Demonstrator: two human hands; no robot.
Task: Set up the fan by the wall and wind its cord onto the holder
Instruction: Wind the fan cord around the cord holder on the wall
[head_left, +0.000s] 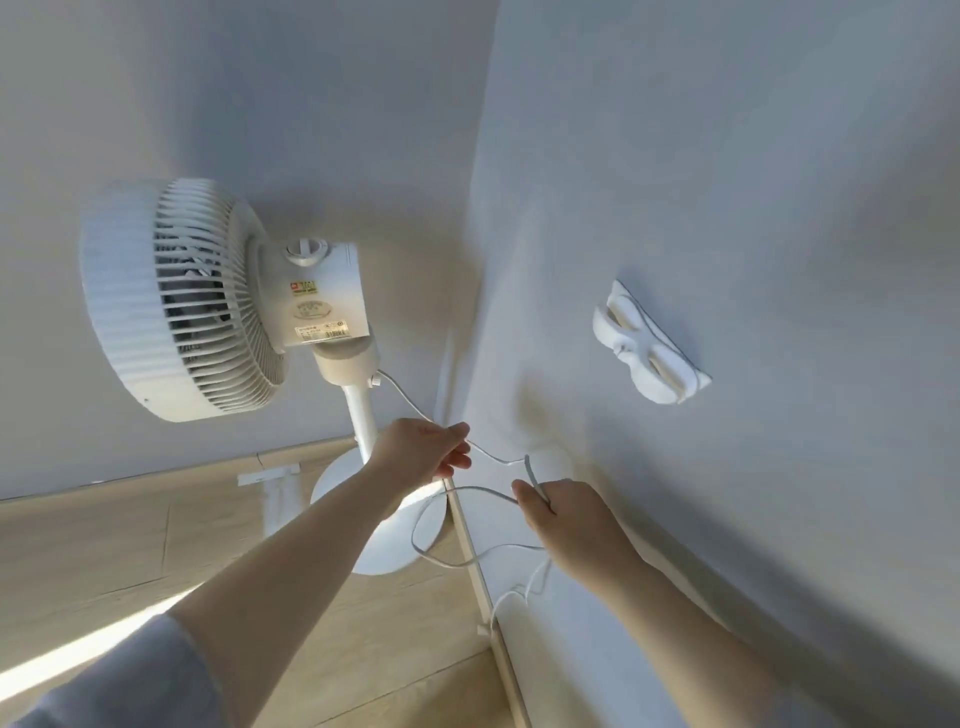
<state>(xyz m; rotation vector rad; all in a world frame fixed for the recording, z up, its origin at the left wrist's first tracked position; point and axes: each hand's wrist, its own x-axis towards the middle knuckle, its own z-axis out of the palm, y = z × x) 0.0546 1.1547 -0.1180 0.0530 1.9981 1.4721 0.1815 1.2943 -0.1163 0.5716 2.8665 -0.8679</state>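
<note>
A white pedestal fan (208, 301) stands in the room corner on its round base (389, 525), head turned left. Its thin white cord (457, 558) leaves the neck, runs down to my hands and loops over the base and floor. My left hand (426, 449) pinches the cord just right of the pole. A short way lower right, my right hand (566, 519) grips a further stretch of the same cord, with a short bend of cord between the two hands. The white cord holder (647, 345), with two slots, is fixed to the right wall, above and right of my right hand.
Two white walls meet in a corner (467, 312) right behind the fan. A white skirting board (493, 623) runs along the right wall. The floor (130, 561) is light wood with a sunlit stripe at lower left.
</note>
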